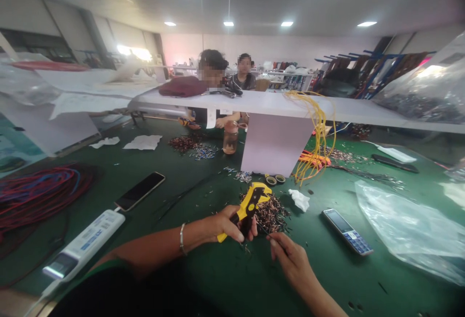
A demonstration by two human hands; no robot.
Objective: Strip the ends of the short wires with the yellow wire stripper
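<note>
My left hand (225, 223) is closed round the handles of a yellow and black wire stripper (250, 202), jaws pointing up and away. My right hand (290, 259) sits just right of it, fingers pinched on a thin dark wire (263, 229) that runs toward the tool. Behind the tool lies a pile of short cut wires with copper ends (273, 213) on the green table (203, 268). A silver bracelet (181, 239) is on my left wrist.
A keypad phone (347, 231) and clear plastic bag (410, 229) lie right. A smartphone (140, 190), white power strip (85, 242) and red-blue cable coil (36, 188) lie left. A white shelf (269, 106) holds yellow wires (316, 133); a jar (230, 137) stands near. Two people sit beyond.
</note>
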